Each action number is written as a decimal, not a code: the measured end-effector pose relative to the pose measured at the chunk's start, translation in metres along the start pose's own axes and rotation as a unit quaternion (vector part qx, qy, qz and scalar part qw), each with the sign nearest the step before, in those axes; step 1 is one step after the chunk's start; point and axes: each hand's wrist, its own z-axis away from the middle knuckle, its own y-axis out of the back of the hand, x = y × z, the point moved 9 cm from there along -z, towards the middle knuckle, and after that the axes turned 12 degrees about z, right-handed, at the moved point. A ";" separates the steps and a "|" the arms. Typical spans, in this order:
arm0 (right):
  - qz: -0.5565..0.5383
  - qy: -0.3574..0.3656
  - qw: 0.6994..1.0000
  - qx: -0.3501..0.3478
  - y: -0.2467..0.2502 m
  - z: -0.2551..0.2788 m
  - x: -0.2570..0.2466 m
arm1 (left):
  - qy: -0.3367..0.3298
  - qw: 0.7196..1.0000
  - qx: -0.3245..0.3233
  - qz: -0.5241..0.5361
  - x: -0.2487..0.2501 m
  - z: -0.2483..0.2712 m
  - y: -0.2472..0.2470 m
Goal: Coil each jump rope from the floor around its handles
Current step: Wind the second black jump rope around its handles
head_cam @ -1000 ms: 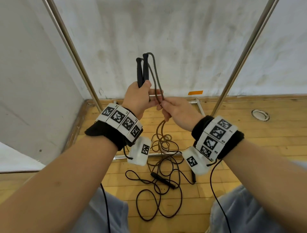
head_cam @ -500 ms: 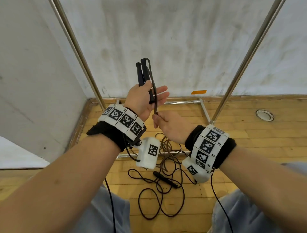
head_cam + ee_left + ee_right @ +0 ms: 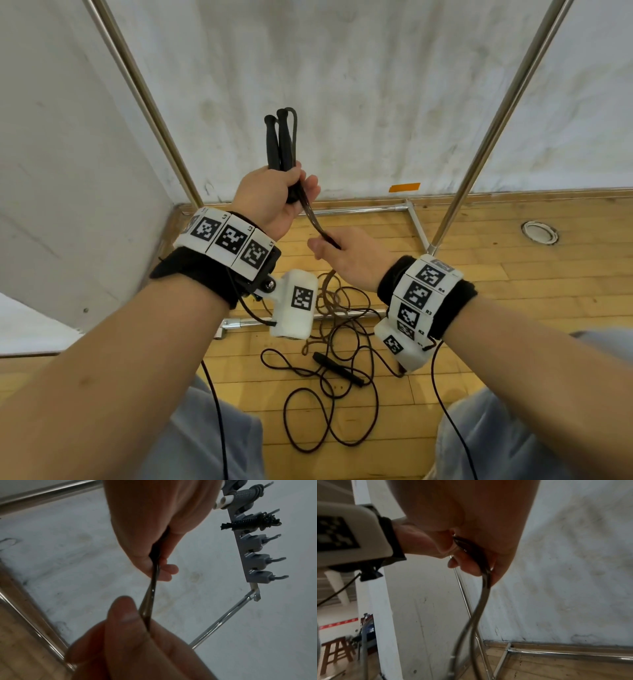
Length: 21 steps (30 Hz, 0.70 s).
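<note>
Left hand (image 3: 270,195) clenches the two upright black plastic handles (image 3: 279,144); right hand (image 3: 346,253), at five o'clock, pinches the doubled dark rope (image 3: 313,222) taut, probably for wrapping; slack lies on the wooden floor (image 3: 513,308)

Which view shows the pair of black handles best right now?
The head view: the black handles stand upright, side by side, above the left hand gripping them. The left wrist view shows only a dark sliver at the fingers. The right wrist view shows just rope, no handles.
</note>
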 end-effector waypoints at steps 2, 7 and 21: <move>-0.003 0.005 1.000 0.008 -0.001 0.000 0.000 | -0.002 1.000 0.011 0.018 0.004 0.000 0.002; -0.067 -0.008 0.998 -0.006 -0.004 0.001 0.004 | -0.031 0.995 0.052 0.083 0.021 -0.005 0.014; 0.044 -0.016 0.992 -0.120 -0.035 0.009 0.002 | -0.093 0.992 0.075 0.031 0.032 -0.007 0.027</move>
